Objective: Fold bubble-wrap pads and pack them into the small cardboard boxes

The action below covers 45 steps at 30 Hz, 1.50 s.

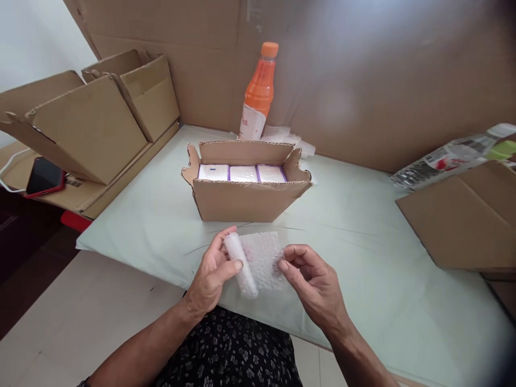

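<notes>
Near the table's front edge, my left hand (213, 271) is closed around a rolled part of a strip of bubble wrap (264, 258), thumb on top. The flat end of the clear wrap stretches to the right, where my right hand (314, 282) pinches its edge between thumb and fingertips. Just beyond my hands stands an open cardboard box (242, 201) with its short flaps up. Three white packs with purple edges (243, 173) sit side by side inside it. Whether anything is rolled up inside the wrap I cannot tell.
Behind the box stands an orange drink bottle (258, 91) beside more clear wrap (282, 133). Open cardboard boxes (92, 123) and a red-cased phone (45, 176) are at the left. A clear bottle (439, 158) lies at the right behind a cardboard piece (463, 215).
</notes>
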Motion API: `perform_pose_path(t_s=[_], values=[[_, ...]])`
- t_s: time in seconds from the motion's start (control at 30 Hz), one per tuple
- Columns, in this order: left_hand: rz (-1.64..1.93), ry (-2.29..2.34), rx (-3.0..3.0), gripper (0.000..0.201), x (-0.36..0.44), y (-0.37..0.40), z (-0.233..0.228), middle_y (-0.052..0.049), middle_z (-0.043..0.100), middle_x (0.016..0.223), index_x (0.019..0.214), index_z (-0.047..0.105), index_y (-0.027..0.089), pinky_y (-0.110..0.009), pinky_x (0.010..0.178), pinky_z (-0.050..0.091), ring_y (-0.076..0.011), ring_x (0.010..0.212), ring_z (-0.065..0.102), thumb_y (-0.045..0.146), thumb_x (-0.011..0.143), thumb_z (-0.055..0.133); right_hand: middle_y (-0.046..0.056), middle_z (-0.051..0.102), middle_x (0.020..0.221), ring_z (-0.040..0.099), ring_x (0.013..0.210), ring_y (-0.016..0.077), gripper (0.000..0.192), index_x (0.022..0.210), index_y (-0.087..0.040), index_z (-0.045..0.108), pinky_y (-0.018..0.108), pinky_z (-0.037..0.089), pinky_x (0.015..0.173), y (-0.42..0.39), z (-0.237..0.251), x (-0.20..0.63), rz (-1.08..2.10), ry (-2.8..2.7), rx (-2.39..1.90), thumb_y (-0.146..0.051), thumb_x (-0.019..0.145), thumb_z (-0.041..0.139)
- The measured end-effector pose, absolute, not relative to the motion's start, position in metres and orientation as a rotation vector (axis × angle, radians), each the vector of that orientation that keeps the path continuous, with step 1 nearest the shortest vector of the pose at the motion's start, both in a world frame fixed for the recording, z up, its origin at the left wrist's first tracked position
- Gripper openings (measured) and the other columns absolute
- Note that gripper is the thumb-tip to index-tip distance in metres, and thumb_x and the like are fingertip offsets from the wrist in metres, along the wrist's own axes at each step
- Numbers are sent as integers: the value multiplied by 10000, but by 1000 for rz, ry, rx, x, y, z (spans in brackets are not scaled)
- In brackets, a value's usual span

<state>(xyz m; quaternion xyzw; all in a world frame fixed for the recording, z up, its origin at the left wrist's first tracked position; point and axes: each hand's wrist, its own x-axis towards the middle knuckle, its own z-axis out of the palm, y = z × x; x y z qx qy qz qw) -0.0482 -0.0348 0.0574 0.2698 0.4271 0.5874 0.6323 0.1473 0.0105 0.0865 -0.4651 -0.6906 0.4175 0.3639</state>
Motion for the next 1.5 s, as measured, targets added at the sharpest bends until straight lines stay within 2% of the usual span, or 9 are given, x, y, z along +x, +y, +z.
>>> perform_pose_path(t_s=[0.17, 0.33, 0.57, 0.73, 0.93, 1.07, 1.27, 1.4, 1.5], values=[[1261, 1085, 642, 898, -38, -47, 49, -56, 681, 1085, 1502, 366, 217, -318, 890, 511, -202, 967, 656, 393, 749, 822, 15, 668, 727, 620, 683, 151, 187, 833, -206, 648, 242, 502, 593, 4, 87, 134, 999, -2118, -1193, -332, 940, 560], [1319, 1226, 646, 581, -52, -42, 50, -49, 700, 1028, 1262, 574, 168, -257, 802, 522, -172, 915, 658, 336, 744, 779, 8, 712, 767, 642, 671, 142, 174, 875, -217, 693, 238, 526, 634, 7, 114, 133, 865, -2105, -1058, -293, 952, 557], [1542, 1346, 1186, 610, -104, 0, 140, -57, 713, 1033, 1327, 530, 190, -275, 764, 563, -175, 877, 694, 232, 744, 704, 6, 735, 795, 674, 699, 164, 130, 891, -235, 739, 288, 554, 681, 53, 175, 123, 591, -2030, -981, -321, 903, 642], [1486, 1579, 1549, 678, -128, 59, 199, -30, 689, 959, 1431, 440, 207, -306, 705, 571, -195, 832, 700, 177, 771, 590, 0, 667, 716, 589, 639, 126, 176, 808, -180, 721, 247, 443, 559, 122, 211, 106, 487, -2041, -1077, -317, 868, 629], [1081, 1693, 1562, 675, -157, 127, 180, -1, 640, 746, 1399, 496, 148, -301, 595, 521, -147, 569, 603, 129, 734, 608, -35, 508, 578, 438, 545, 80, 181, 647, -163, 598, 241, 302, 522, 192, 211, 87, 484, -2438, -1395, -170, 826, 579], [980, 1790, 1747, 578, -166, 129, 166, -25, 693, 834, 1322, 586, 172, -300, 641, 507, -173, 680, 638, 168, 745, 616, -23, 444, 545, 393, 542, 102, 257, 569, -188, 473, 274, 255, 550, 206, 204, 76, 109, -2709, -1559, -91, 777, 588], [1170, 1829, 2142, 424, -148, 102, 181, -20, 699, 854, 1258, 641, 175, -350, 804, 511, -184, 761, 639, 189, 842, 563, -5, 491, 535, 400, 512, 114, 272, 548, -202, 481, 292, 262, 535, 209, 196, 67, 134, -2962, -1587, -75, 757, 597], [1020, 1501, 2470, 299, -138, 110, 189, -54, 717, 964, 1062, 726, 188, -408, 904, 501, -243, 974, 661, 197, 888, 483, 7, 543, 580, 453, 531, 123, 151, 648, -199, 558, 287, 256, 535, 199, 201, 79, -82, -2944, -1559, -153, 781, 610], [675, 1411, 2520, 286, -139, 128, 193, -35, 721, 918, 998, 739, 208, -371, 877, 511, -225, 937, 670, 191, 889, 476, 57, 649, 773, 553, 661, 174, 83, 837, -181, 644, 286, 266, 565, 182, 216, 90, -372, -2731, -1496, -237, 832, 582]])
